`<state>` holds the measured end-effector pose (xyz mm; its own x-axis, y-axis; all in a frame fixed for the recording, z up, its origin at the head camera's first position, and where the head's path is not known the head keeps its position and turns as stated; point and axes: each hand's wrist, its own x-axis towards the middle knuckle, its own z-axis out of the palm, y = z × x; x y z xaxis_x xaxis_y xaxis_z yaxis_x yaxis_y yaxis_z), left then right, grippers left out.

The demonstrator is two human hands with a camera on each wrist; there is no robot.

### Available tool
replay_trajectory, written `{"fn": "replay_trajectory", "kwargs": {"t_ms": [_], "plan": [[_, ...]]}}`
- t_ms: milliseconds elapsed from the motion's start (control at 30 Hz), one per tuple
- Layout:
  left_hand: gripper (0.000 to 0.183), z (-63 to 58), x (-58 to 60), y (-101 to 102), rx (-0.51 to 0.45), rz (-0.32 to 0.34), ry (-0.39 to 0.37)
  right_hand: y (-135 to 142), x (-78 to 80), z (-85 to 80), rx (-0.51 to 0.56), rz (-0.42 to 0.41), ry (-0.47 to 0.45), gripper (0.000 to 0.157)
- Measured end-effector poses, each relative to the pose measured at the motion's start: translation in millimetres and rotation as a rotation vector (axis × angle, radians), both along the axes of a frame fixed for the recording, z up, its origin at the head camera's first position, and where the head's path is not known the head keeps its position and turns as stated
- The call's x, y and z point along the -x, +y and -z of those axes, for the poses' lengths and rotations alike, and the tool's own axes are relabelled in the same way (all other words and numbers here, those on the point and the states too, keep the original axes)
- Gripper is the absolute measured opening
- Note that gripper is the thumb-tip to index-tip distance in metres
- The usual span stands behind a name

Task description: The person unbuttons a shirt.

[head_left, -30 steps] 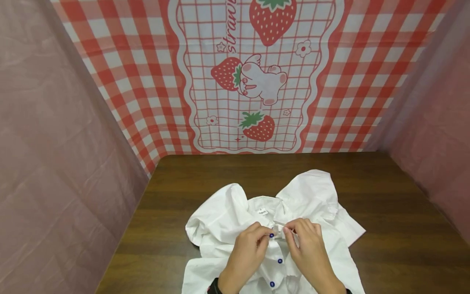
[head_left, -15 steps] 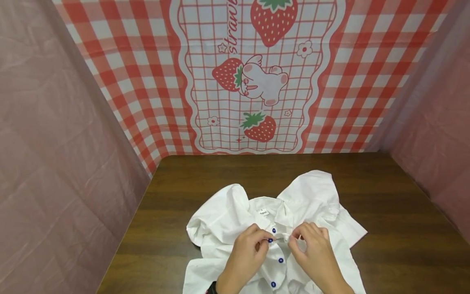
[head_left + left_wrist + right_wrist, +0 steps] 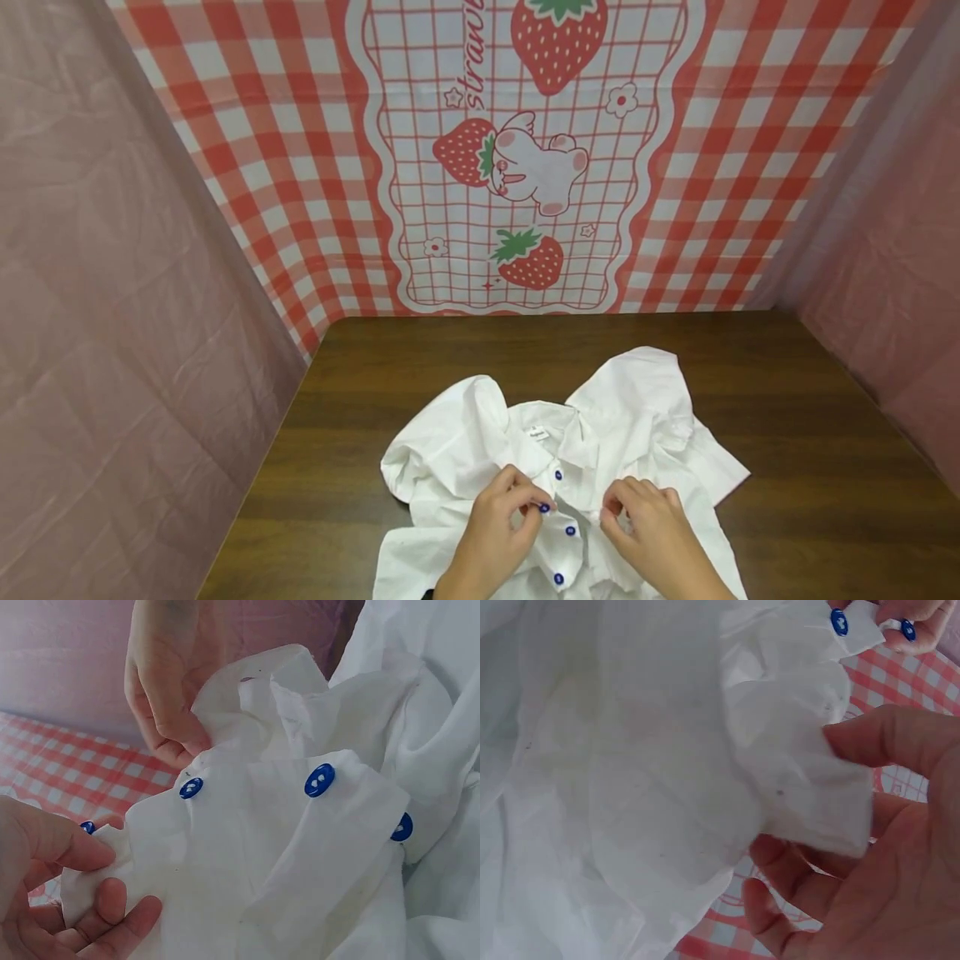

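Note:
A white short-sleeved shirt (image 3: 450, 442) lies front up, its collar toward the far side. Blue buttons run down one front edge. My left hand (image 3: 502, 529) pinches that edge beside a blue button (image 3: 543, 507); in the left wrist view, thumb and fingers fold over the cloth. Across a gap, my right hand (image 3: 648, 533) grips the opposite front edge. The right wrist view shows this white flap (image 3: 817, 802) between its thumb and fingers. Further up, a button (image 3: 558, 475) sits near the collar, and others (image 3: 571, 531) show lower down.
The shirt rests on a dark brown wooden table (image 3: 360, 375). Behind it hangs a red-and-white checked cloth (image 3: 285, 167) printed with strawberries. Pinkish curtains (image 3: 112, 333) close in both sides.
My hands have drawn apart, the right one moving right and toward me, the left slightly left and toward me. The front edges have separated between them, and the button near the collar has come into view.

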<state>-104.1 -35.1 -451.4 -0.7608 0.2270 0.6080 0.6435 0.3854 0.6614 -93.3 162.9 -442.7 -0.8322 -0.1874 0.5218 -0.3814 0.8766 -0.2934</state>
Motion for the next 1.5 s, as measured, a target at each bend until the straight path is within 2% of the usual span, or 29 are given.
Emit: {"fn": "replay_trajectory", "kwargs": {"t_ms": [100,200,400,700,900,1100,1167,1267,1333,1400,1500], "plan": [[0.028,1.3,-0.9,0,-0.012,-0.001,0.042,-4,-0.8,-3.6,0.031,-0.028,-0.014,0.023],[0.027,2.8,-1.8,0,-0.022,-0.001,0.058,-11,-1.3,-8.7,0.038,-0.058,-0.021,0.026],[0.027,6.3,-2.9,0,-0.048,-0.003,0.086,-29,0.4,-12.3,-0.026,-0.073,-0.054,0.032],[0.029,9.0,-5.8,-1,-0.090,0.015,0.050,-42,11.4,-6.0,-0.067,-0.061,0.091,0.032],[0.030,11.5,-6.8,-2,-0.105,0.024,0.025,-45,15.3,-3.0,-0.074,-0.021,0.120,0.031],[0.030,13.3,-4.5,-3,-0.099,0.035,0.114,-45,19.5,-1.1,-0.047,-0.009,0.158,0.029],[0.030,9.9,-5.1,-3,-0.099,0.045,0.134,-44,20.8,-1.3,-0.032,-0.014,0.175,0.026],[0.030,-5.8,-9.6,-4,-0.101,0.057,0.143,-41,22.6,-2.3,-0.012,-0.020,0.207,0.023],[0.032,-5.9,-9.5,-5,-0.091,0.061,0.128,-40,23.7,-3.1,-0.006,-0.023,0.232,0.021],[0.036,-3.7,-8.6,-6,-0.079,0.061,0.110,-39,24.8,-3.7,-0.003,-0.028,0.258,0.020],[0.041,9.0,-3.2,-7,-0.077,0.053,0.048,-38,26.6,-4.0,0.012,-0.044,0.298,0.019]]}}
